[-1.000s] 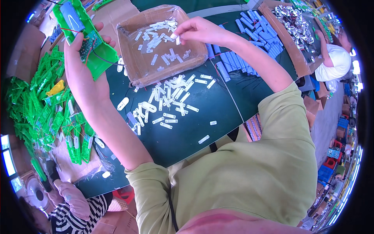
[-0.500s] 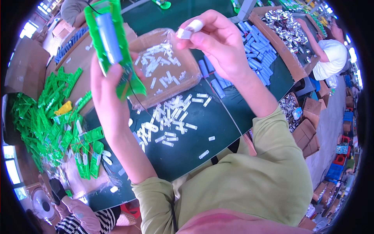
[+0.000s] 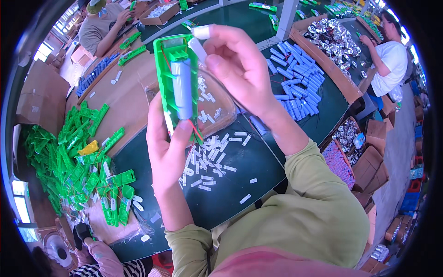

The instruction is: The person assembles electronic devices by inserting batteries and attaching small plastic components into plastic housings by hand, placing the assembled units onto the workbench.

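Note:
A green plastic housing (image 3: 163,69) stands nearly upright in my left hand (image 3: 167,150), thumb at its lower end. Inside it lies a blue cylindrical battery cell (image 3: 182,87), with thin red and dark wires about it. My right hand (image 3: 244,74) is closed at the housing's upper right edge. It pinches a small flat white plastic piece (image 3: 198,50) between thumb and fingers; one fingertip appears to have a white cover. Whether the piece touches the housing is hard to tell. Below the hands, many small white strips (image 3: 214,154) are scattered on the dark green table (image 3: 221,196).
Green housings (image 3: 69,157) are heaped at the left, with a yellow piece (image 3: 89,147) among them. A shallow cardboard tray (image 3: 226,115) holds more white pieces. Blue cells (image 3: 300,83) are piled at right, beside a box of shiny reflectors (image 3: 332,41). Other people sit around the table.
My left hand has brought the housing rightward and turned its inside more into view. My right hand with the white piece has come left, up to the housing's top. The view has shifted.

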Available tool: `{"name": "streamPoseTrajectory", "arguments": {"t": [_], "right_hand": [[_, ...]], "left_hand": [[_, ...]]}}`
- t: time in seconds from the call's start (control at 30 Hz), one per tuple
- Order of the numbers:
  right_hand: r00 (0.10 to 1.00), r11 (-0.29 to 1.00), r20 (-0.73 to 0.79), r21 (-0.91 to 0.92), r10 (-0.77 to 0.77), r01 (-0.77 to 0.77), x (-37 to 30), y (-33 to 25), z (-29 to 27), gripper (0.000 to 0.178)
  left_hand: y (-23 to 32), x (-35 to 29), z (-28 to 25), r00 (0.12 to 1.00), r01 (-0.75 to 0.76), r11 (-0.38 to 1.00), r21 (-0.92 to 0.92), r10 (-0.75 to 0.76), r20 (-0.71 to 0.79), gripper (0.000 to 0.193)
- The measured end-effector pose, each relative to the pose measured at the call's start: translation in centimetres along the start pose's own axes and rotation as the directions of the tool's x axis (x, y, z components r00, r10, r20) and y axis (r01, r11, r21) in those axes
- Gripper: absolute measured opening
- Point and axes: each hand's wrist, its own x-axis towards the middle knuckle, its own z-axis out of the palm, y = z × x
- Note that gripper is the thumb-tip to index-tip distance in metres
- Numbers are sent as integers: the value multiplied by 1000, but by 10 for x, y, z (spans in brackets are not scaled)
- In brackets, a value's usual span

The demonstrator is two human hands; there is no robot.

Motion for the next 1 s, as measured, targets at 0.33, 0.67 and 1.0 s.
{"name": "streamPoseTrajectory", "arguments": {"t": [0.33,0.67,1.0], "right_hand": [[976,772,28,-606,-218,190,5,16,-5,20],[932,977,-292,67,215,-205,6,41,-13,10],[914,904,-120,-145,387,-402,10,42,-21,16]], "left_hand": [[-7,10,1,993,115,992,-56,-117,-21,48],[-32,17,4,995,-6,957,290,34,-92,45],[-29,20,-3,993,14,949,316,23,-112,46]]}}
